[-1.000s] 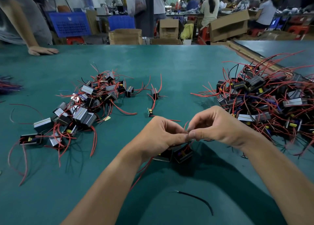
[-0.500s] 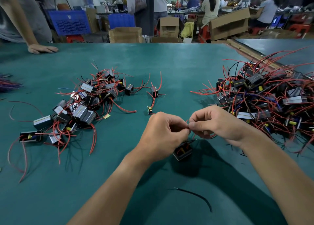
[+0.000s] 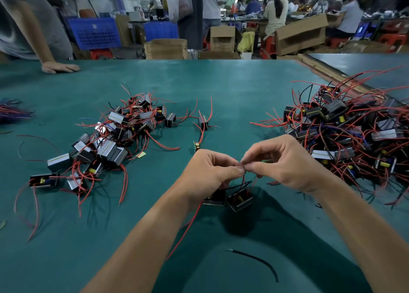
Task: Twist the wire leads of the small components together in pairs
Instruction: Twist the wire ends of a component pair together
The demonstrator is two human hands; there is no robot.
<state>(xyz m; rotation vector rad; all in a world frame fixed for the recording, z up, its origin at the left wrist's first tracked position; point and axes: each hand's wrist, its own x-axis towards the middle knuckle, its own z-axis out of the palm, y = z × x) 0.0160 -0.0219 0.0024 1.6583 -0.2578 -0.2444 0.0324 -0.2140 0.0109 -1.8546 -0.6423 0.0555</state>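
While the two forearms reach out over the green table (image 3: 232, 82), the left hand (image 3: 210, 173) and the right hand (image 3: 285, 166) meet fingertip to fingertip, each pinching the thin red wire leads (image 3: 243, 178) between thumb and forefinger, the other fingers curled. The leads drop from that pinch to two small components (image 3: 240, 200), side by side just beneath the hands; I cannot tell whether they rest on the table or hang above it. To the left lies a loose pile of components (image 3: 115, 137) trailing red leads, and to the right a larger, denser heap (image 3: 345, 126). Between them, further back, sits a single component (image 3: 203, 122). A stray black wire (image 3: 259, 259) lies between the forearms. At the far left edge, another person's hand (image 3: 59, 67) rests flat on the table.
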